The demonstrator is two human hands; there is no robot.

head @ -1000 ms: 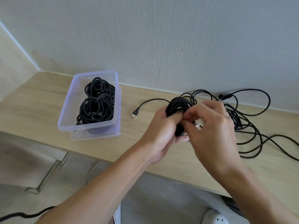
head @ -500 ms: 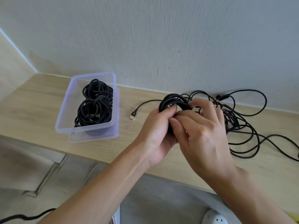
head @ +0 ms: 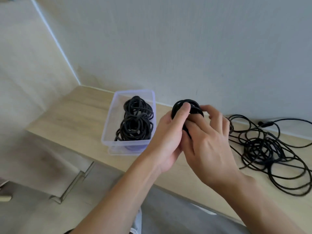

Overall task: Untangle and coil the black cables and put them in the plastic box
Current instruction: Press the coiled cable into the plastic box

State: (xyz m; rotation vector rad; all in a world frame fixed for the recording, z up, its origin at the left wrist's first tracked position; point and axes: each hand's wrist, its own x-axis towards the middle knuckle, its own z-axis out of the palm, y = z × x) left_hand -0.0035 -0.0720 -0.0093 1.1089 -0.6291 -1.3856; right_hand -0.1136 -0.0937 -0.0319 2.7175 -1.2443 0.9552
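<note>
item: coiled cable (head: 186,103), black, wound in a tight ring, held up above the wooden shelf (head: 81,115), just right of the plastic box (head: 108,125).
left hand (head: 167,134): fingers curled round the ring, thumb pressed on its near face.
right hand (head: 208,144): fingers closed over the ring's right side; the cable's end is hidden beneath them.
box contents: two black coils (head: 136,123), one behind the other.
outstanding: tangled cables (head: 263,149), loose on the shelf at right, near the wall.
handling note (judgement): the step appears to be securing the last turn. pinch the loops flat under the left thumb while the right tucks the end through, so the ring cannot spring open. then lower it in beside the stored coils.
</note>
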